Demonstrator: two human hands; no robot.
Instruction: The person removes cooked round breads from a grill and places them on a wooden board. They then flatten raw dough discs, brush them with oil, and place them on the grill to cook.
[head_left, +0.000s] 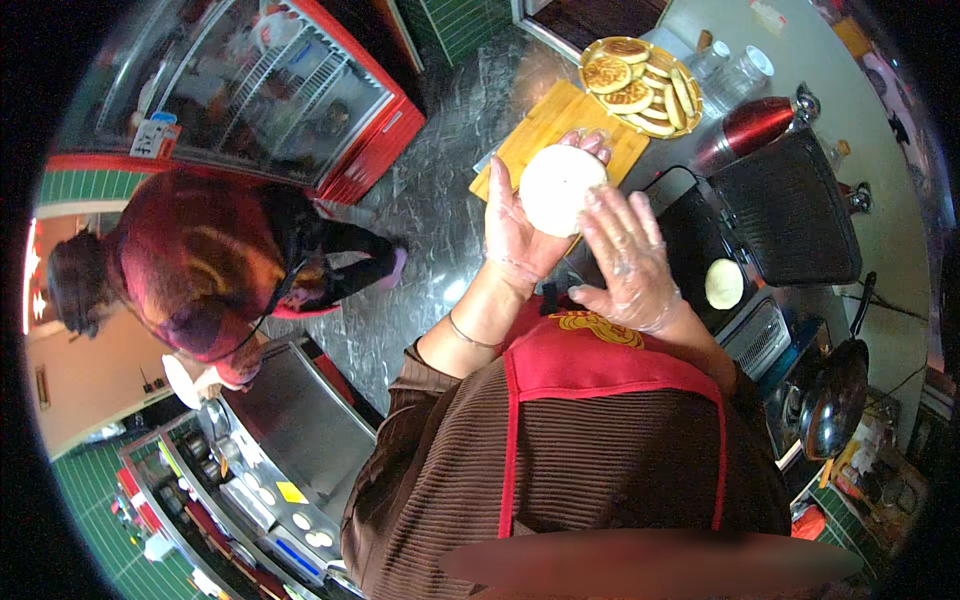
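My left hand (521, 244), in a clear plastic glove, carries a flat round of pale dough (562, 187) on its palm and fingers. The fingertips of my right hand (630, 259), gloved alike, lie at the round's right edge, with the fingers spread and the palm down. Below both is a wooden board (517, 142). Beyond it stands a woven basket (699, 112) with several browned flatbreads (628, 97). To the right, a second dough round (724, 284) rests on the black lower plate (686, 225) of an electric griddle whose lid (784, 210) is raised.
A red metallic vacuum flask (754, 131) and clear plastic jars (739, 79) stand behind the griddle. At right is a black frying pan (834, 405). Another person (210, 262) bends over a steel counter (307, 420) at left, near a red-framed glass display fridge (375, 135).
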